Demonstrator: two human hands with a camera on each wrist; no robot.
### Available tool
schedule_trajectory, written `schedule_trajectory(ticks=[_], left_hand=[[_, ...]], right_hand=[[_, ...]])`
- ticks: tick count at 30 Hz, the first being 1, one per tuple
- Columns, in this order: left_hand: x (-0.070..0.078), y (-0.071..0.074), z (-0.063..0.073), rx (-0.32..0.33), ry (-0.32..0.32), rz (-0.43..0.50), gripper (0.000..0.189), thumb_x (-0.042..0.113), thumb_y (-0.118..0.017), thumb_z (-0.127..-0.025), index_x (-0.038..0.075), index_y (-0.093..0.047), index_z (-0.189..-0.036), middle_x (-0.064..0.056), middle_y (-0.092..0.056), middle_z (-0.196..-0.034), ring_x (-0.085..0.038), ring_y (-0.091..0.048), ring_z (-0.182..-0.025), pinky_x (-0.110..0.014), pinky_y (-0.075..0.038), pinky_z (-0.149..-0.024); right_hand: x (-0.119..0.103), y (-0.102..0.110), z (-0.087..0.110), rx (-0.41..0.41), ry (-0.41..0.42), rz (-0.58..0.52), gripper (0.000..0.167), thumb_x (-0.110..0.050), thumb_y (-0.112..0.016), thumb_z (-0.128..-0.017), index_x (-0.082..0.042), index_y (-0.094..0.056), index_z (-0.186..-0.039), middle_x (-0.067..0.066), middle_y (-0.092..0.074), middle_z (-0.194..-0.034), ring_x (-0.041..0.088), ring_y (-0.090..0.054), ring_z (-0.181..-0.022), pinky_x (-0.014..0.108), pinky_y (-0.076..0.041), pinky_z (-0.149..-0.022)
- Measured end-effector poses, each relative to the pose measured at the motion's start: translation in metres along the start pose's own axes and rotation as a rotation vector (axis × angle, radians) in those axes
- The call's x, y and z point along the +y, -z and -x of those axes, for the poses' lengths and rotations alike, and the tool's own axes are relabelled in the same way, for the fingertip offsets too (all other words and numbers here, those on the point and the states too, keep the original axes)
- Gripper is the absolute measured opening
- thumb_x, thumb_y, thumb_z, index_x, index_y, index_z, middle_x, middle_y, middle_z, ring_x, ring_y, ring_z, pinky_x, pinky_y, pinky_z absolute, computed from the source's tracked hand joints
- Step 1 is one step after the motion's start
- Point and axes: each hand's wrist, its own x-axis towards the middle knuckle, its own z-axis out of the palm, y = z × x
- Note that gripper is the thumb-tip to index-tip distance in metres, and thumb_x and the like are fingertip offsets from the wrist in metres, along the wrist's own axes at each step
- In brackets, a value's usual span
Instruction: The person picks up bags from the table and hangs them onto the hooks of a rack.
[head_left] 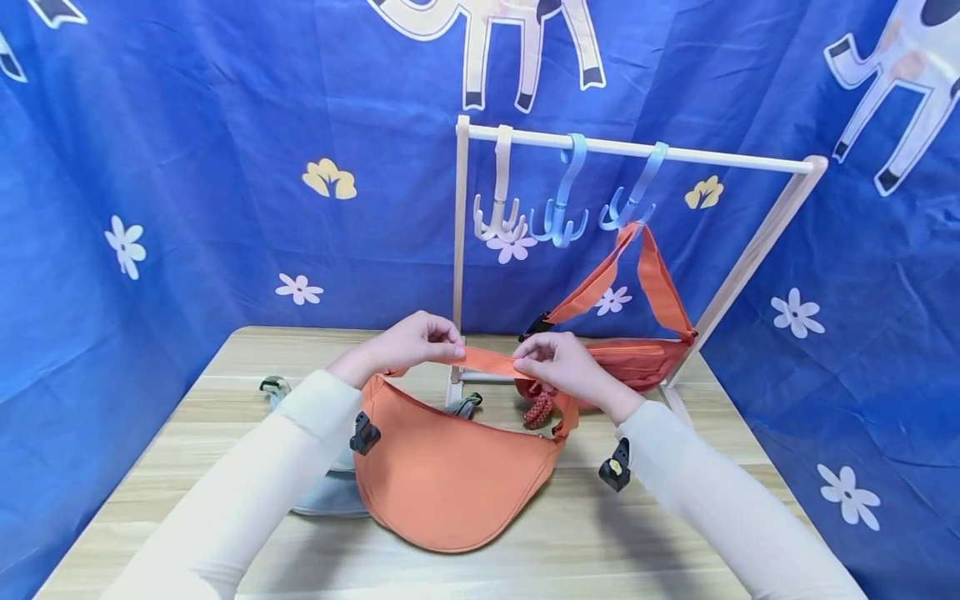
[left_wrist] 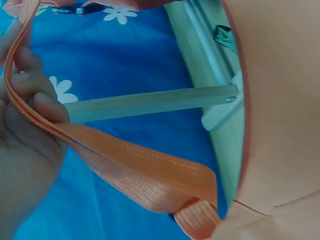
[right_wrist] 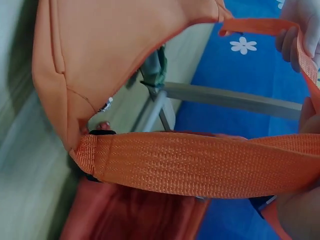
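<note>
While in left hand (head_left: 422, 340) and right hand (head_left: 561, 363), strap (head_left: 488, 361) of orange bag (head_left: 457, 475)

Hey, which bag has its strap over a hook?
The red bag: its strap loops over the rightmost hook. Left hand and right hand hold the orange bag; the grey-blue one lies behind it, mostly hidden.

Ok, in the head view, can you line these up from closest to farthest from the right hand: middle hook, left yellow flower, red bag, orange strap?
1. Orange strap: pinched in the right hand.
2. Red bag: behind that hand, to its right.
3. Middle hook: higher up, on the white rail.
4. Left yellow flower: farthest, up and left on the blue curtain.
</note>
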Motion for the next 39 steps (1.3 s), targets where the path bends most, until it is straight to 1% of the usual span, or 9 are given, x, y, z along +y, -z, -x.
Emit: schedule_trajectory(ticks=[2,5,8,13,16,22,28,32,39], left_hand=[[0.005,0.001,-0.003,0.01,-0.005,-0.003,0.009,0.012,-0.067,-0.09,0.004,-0.068,-0.086,-0.002,-0.065,-0.077,-0.013,-0.055,-0.072,-0.027,-0.047,-0.072],[0.013,0.001,-0.006,0.024,-0.005,0.001,0.01,0.013,-0.067,-0.09,0.003,-0.068,-0.087,-0.003,-0.066,-0.079,-0.017,-0.058,-0.08,-0.031,-0.048,-0.077],[0.019,0.003,-0.01,0.043,-0.008,-0.029,0.01,0.014,-0.066,-0.091,0.004,-0.069,-0.088,-0.002,-0.063,-0.075,-0.017,-0.053,-0.073,-0.03,-0.046,-0.071],[0.029,0.004,-0.015,0.066,0.017,-0.033,0.012,0.017,-0.065,-0.092,0.005,-0.068,-0.09,0.0,-0.051,-0.063,-0.015,-0.039,-0.053,-0.028,-0.036,-0.054],[0.035,0.005,-0.018,0.086,0.023,-0.027,0.012,0.017,-0.065,-0.092,0.006,-0.068,-0.09,0.001,-0.049,-0.059,-0.014,-0.036,-0.047,-0.028,-0.034,-0.049],[0.051,0.006,-0.026,0.15,0.012,-0.047,0.013,0.019,-0.065,-0.092,0.007,-0.069,-0.09,-0.001,-0.058,-0.066,-0.013,-0.037,-0.049,-0.027,-0.034,-0.048],[0.069,0.005,-0.035,0.234,-0.018,-0.052,0.013,0.019,-0.064,-0.093,0.007,-0.069,-0.092,-0.008,-0.061,-0.072,-0.014,-0.04,-0.051,-0.028,-0.037,-0.049],[0.082,0.002,-0.041,0.297,-0.021,-0.029,0.014,0.018,-0.064,-0.093,0.005,-0.068,-0.091,-0.005,-0.06,-0.071,-0.015,-0.042,-0.051,-0.028,-0.037,-0.048],[0.098,-0.001,-0.053,0.415,-0.039,-0.015,0.016,0.02,-0.064,-0.093,0.005,-0.068,-0.095,-0.007,-0.062,-0.081,-0.021,-0.048,-0.066,-0.03,-0.045,-0.053]], right_hand=[[0.006,0.005,-0.004,0.02,0.005,0.019,0.013,-0.008,-0.068,-0.088,0.001,-0.069,-0.097,0.01,-0.065,-0.079,0.014,-0.051,-0.058,0.025,-0.042,-0.052],[0.008,0.012,-0.008,0.059,0.029,0.045,0.015,-0.015,-0.071,-0.087,-0.002,-0.071,-0.095,0.006,-0.066,-0.079,0.015,-0.056,-0.066,0.026,-0.045,-0.057],[0.005,0.018,-0.01,0.08,0.056,0.042,0.016,-0.017,-0.072,-0.086,-0.004,-0.071,-0.093,0.004,-0.066,-0.076,0.016,-0.056,-0.064,0.026,-0.044,-0.056],[-0.002,0.027,-0.013,0.1,0.1,0.049,0.014,-0.019,-0.074,-0.085,-0.007,-0.072,-0.091,0.003,-0.065,-0.073,0.016,-0.054,-0.06,0.025,-0.042,-0.051],[-0.006,0.033,-0.016,0.106,0.123,0.074,0.012,-0.019,-0.074,-0.085,-0.009,-0.072,-0.091,0.002,-0.067,-0.075,0.017,-0.058,-0.064,0.026,-0.045,-0.054],[-0.017,0.047,-0.019,0.151,0.136,0.133,0.014,-0.023,-0.074,-0.085,-0.01,-0.073,-0.091,0.001,-0.069,-0.078,0.019,-0.062,-0.071,0.032,-0.049,-0.063],[-0.03,0.061,-0.02,0.233,0.111,0.124,0.018,-0.027,-0.073,-0.086,-0.01,-0.073,-0.093,0.004,-0.068,-0.08,0.022,-0.063,-0.075,0.032,-0.05,-0.067],[-0.037,0.07,-0.021,0.29,0.125,0.127,0.021,-0.029,-0.072,-0.086,-0.009,-0.073,-0.094,0.005,-0.068,-0.081,0.025,-0.06,-0.074,0.03,-0.048,-0.062],[-0.049,0.084,-0.025,0.389,0.152,0.154,0.023,-0.032,-0.071,-0.086,-0.01,-0.073,-0.094,0.003,-0.068,-0.079,0.026,-0.055,-0.066,0.027,-0.044,-0.052]])
